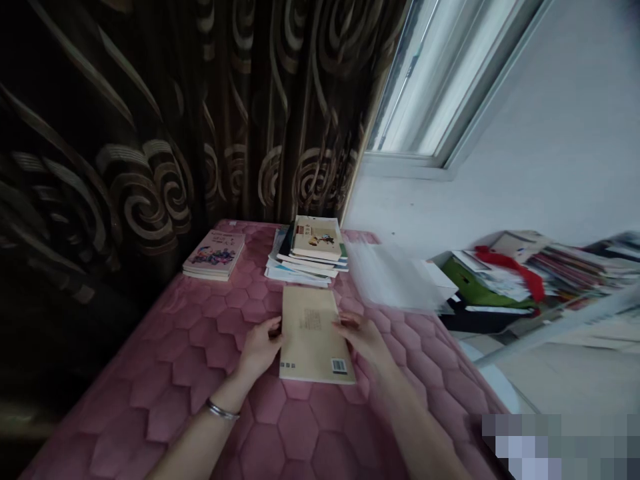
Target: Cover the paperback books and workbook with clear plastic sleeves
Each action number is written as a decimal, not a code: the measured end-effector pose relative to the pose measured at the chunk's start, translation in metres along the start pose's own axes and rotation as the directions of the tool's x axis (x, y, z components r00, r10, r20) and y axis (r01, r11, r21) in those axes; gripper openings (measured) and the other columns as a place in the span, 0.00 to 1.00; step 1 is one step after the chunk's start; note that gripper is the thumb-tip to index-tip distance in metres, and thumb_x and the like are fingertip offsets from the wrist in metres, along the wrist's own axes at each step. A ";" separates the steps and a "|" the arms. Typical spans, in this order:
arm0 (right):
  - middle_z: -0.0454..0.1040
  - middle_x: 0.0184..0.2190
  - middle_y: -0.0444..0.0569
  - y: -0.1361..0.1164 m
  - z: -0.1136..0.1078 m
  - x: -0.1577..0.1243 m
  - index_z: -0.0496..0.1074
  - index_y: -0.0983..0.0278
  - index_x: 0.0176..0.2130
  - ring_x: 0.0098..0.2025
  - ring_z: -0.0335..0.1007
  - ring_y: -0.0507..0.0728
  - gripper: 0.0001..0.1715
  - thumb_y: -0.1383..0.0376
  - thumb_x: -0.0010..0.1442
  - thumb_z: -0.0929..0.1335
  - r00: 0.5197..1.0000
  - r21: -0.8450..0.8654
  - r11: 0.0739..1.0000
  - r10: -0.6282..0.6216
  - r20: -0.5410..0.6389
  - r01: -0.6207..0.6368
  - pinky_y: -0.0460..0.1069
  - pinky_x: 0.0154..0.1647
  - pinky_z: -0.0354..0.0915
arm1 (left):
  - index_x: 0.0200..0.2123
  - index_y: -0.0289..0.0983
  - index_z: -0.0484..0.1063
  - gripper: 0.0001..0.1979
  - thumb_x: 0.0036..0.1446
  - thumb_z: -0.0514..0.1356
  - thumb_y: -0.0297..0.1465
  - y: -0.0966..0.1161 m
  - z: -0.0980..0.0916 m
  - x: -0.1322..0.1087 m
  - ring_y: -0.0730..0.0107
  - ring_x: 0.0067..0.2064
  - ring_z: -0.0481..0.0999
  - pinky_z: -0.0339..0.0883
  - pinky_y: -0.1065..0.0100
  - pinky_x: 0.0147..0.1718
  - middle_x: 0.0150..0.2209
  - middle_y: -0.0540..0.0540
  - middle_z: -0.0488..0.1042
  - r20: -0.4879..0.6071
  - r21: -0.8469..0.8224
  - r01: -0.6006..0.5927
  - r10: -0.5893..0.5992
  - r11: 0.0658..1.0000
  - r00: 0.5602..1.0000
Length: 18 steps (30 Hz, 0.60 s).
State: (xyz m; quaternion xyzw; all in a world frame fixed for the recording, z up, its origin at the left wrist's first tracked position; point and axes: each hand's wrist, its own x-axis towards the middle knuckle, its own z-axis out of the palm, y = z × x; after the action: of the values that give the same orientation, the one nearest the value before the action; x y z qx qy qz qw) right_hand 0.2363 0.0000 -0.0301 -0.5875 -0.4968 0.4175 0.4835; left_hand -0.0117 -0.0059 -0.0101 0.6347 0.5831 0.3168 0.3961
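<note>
A tan book [311,331] lies flat on the pink quilted surface [195,373], back cover up with a barcode near its bottom right corner. My left hand [259,348], a bracelet on its wrist, grips the book's left edge with curled fingers. My right hand [364,337] holds the right edge, fingers resting on the cover.
Beyond the book sit a stack of several books [310,257] and a smaller pile with a pink cover [215,255]. A clear plastic sheet [395,277] lies at the right edge. Dark patterned curtains [150,133] hang behind. A cluttered heap of books [525,273] is further right.
</note>
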 end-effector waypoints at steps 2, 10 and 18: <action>0.80 0.33 0.53 0.006 -0.008 0.001 0.75 0.65 0.33 0.37 0.76 0.63 0.21 0.57 0.38 0.74 1.000 0.041 0.999 0.010 0.016 -0.011 0.54 0.38 0.70 | 0.53 0.37 0.71 0.24 0.51 0.57 0.21 0.002 0.005 -0.001 0.66 0.49 0.77 0.68 0.68 0.49 0.49 0.45 0.77 0.039 -0.004 -0.059 0.059 0.998 0.997; 0.80 0.35 0.51 0.014 -0.005 0.000 0.75 0.64 0.39 0.38 0.77 0.61 0.20 0.64 0.41 0.71 0.997 0.001 0.997 -0.071 0.036 0.071 0.55 0.42 0.70 | 0.53 0.37 0.71 0.23 0.52 0.58 0.25 -0.009 0.002 0.001 0.62 0.48 0.76 0.68 0.63 0.49 0.50 0.43 0.76 0.063 0.072 -0.091 0.087 0.993 0.994; 0.80 0.37 0.50 0.013 -0.009 0.002 0.74 0.64 0.41 0.40 0.76 0.60 0.21 0.66 0.43 0.69 0.994 -0.103 0.989 -0.099 0.044 0.103 0.54 0.44 0.69 | 0.57 0.34 0.66 0.28 0.50 0.58 0.24 -0.011 0.001 -0.002 0.63 0.58 0.67 0.58 0.62 0.59 0.56 0.40 0.68 0.164 0.044 -0.174 0.165 0.984 0.972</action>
State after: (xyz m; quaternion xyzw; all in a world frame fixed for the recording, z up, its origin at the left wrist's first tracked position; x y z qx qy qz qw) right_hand 0.2473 0.0000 -0.0417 -0.5780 -0.5566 0.3770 0.4626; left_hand -0.0164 -0.0084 -0.0202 0.7168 0.5019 0.2805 0.3946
